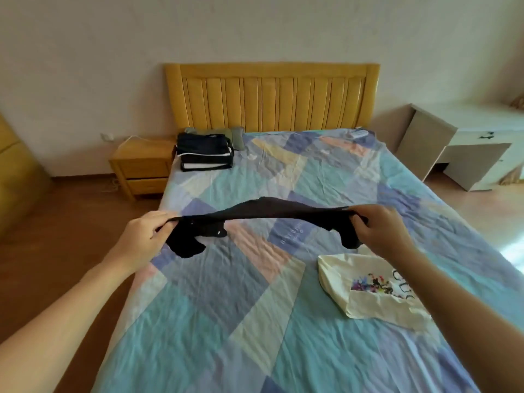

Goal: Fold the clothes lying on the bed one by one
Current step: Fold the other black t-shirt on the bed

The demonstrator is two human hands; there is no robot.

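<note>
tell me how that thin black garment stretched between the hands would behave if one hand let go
The thin black garment looks floppy: it sags between the left hand and right hand, ends drooping. Released, it would probably swing down limp from the other hand. It seems light, since pinching fingers alone hold it up.

The right forearm covers the near right corner of the cream printed cloth bag, so part of its colourful print is lost. Small lettering on one blue patch of the patchwork bed sheet is too blurred to read. Behind the stack of folded dark clothes, a grey-green item, perhaps a pillow, is mostly concealed. The bed's near end is cut off.
</note>
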